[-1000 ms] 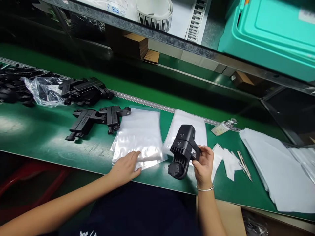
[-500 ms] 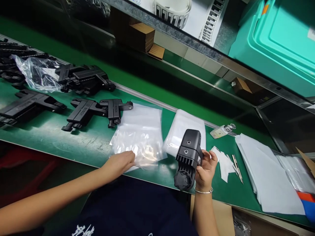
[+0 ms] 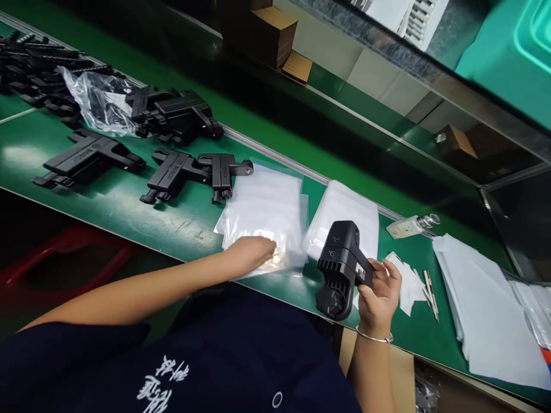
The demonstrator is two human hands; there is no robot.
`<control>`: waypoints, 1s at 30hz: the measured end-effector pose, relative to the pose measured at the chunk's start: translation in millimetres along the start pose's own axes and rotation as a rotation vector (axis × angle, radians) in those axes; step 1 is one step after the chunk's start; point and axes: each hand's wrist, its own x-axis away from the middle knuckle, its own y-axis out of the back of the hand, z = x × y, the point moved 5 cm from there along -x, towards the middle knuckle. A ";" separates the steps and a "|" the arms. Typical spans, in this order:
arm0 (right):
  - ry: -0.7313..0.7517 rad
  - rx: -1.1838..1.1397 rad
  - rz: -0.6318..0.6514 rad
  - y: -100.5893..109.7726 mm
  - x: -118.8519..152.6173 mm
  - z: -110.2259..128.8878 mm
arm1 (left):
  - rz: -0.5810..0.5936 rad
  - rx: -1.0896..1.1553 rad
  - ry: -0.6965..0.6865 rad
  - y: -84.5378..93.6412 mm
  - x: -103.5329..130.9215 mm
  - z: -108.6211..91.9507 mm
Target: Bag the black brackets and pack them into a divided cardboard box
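Observation:
My right hand (image 3: 381,292) holds a black plastic bracket (image 3: 340,252) by its right side, with the thumb in front. The bracket has a ribbed part, a dark knob at its lower end and a small white label. My left hand (image 3: 253,252) is closed at the near part of a stack of clear plastic bags (image 3: 269,198); its fingertips are partly hidden and seem to pinch the top bag. Three similar black brackets (image 3: 221,175) lie in a row to the left of the bags.
A second stack of bags (image 3: 355,203) lies behind the held bracket. To the right are a pump bottle (image 3: 408,226), white paper scraps (image 3: 407,284), pens (image 3: 430,295) and white sheets (image 3: 482,315). More brackets (image 3: 185,117) pile up at back left. A metal shelf (image 3: 408,63) overhangs the bench.
The view has shifted, so the bench appears farther right and higher. My left hand has moved rightward across the bags, and the top bag looks shifted. The held bracket has turned, showing more of its label.

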 end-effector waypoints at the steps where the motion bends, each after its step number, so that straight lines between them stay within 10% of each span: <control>1: -0.008 0.025 0.025 0.4 2.2 3.9 | 0.076 0.011 -0.025 -11.3 -2.9 -4.2; 4: -0.074 0.138 0.190 -7.9 12.5 14.5 | 0.147 0.121 -0.078 -20.4 -9.1 -11.8; 9: -0.254 0.319 0.555 -49.0 34.6 6.4 | -0.052 0.206 0.012 22.2 -7.2 -24.3; 15: -0.237 0.602 0.358 -32.7 37.8 -4.1 | 0.036 0.057 0.018 14.7 5.1 -23.0; 20: -0.163 0.350 0.293 3.7 33.8 17.8 | -0.058 -0.079 -0.011 0.5 3.7 -18.1; 25: -0.249 0.052 0.457 -26.1 35.1 8.1 | 0.014 0.297 -0.138 -19.8 -10.6 -37.4; 30: -0.314 0.252 0.395 -32.4 38.4 -22.5 | -0.161 0.600 0.027 -16.5 -7.0 -20.1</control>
